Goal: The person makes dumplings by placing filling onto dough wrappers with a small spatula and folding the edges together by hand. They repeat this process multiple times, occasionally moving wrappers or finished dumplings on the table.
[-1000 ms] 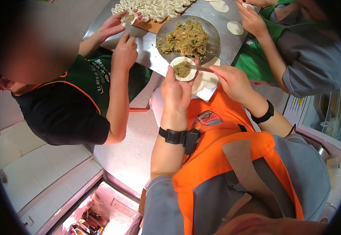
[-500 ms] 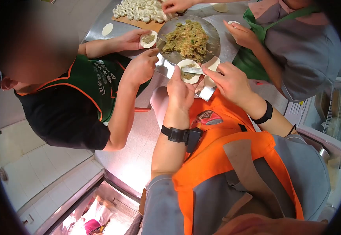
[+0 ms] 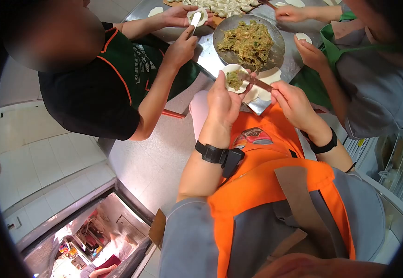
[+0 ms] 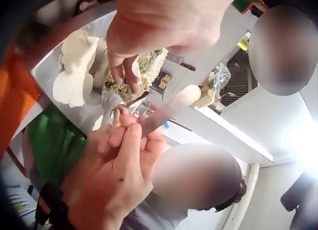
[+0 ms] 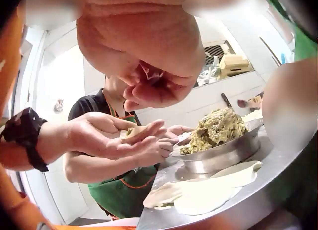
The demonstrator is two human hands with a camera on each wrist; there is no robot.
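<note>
A round dumpling wrapper (image 3: 229,88) with a mound of greenish filling (image 3: 233,79) lies in my left hand (image 3: 224,104), its thumb along one edge and fingers underneath. My right hand (image 3: 293,103) grips the brown handle of a flat spatula (image 3: 260,83), whose tip reaches the wrapper's right side. The pale blade (image 4: 171,111) shows blurred in the left wrist view. Just beyond both hands stands a metal bowl (image 5: 218,160) heaped with filling (image 5: 218,130). Several bare wrappers (image 5: 208,192) overlap on the metal table near my right hand.
A person on the left works a white spatula (image 3: 195,21) over another wrapper (image 3: 201,15). Someone on the right holds a wrapper (image 3: 303,37) too. Rows of folded dumplings (image 3: 229,6) sit behind the bowl. The metal table's rounded edge (image 5: 268,185) runs close by.
The head view has shifted, moving the bowl and hands rightward. My spatula blade has turned from lying across the filling. The left person's spatula has gone from the bowl to their wrapper.
</note>
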